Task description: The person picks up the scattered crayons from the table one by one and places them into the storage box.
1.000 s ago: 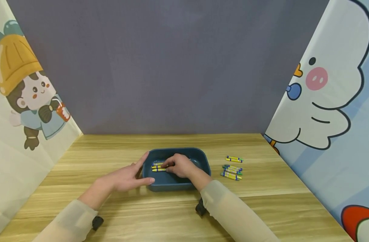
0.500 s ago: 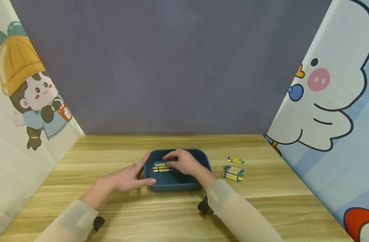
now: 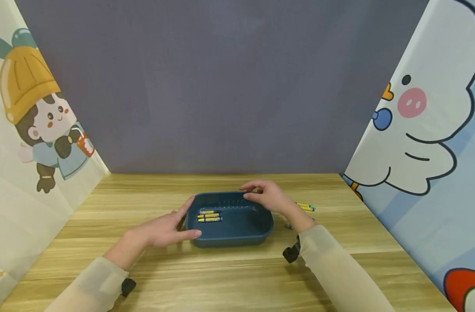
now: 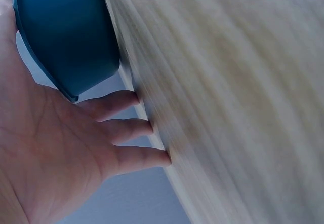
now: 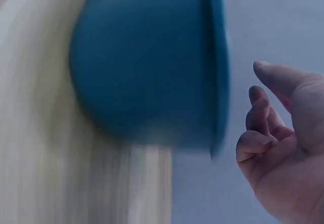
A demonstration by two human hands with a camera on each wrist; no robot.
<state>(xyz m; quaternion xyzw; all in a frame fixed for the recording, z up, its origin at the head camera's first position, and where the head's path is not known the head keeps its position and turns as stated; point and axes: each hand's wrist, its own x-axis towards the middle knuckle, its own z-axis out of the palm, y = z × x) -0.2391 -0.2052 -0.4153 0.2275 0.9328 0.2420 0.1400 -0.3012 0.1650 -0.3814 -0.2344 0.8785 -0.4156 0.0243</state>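
Three yellow crayons with blue bands lie side by side in the left half of a dark blue box. My left hand spreads along the box's left end, thumb by the near rim and forefinger at the far corner. In the left wrist view, several straight fingers of it reach down to the tabletop. My right hand hovers over the far right corner of the box, with nothing visible in its grasp. Its loosely bent fingers stand apart from the box wall in the right wrist view.
More crayons lie on the wooden table to the right of the box, some hidden behind my right forearm. A grey panel rises at the back. Cartoon-printed panels stand at both sides.
My right hand has let go of a crayon inside the box and moved up and right, over the rim. The left hand has stayed in place at the box.
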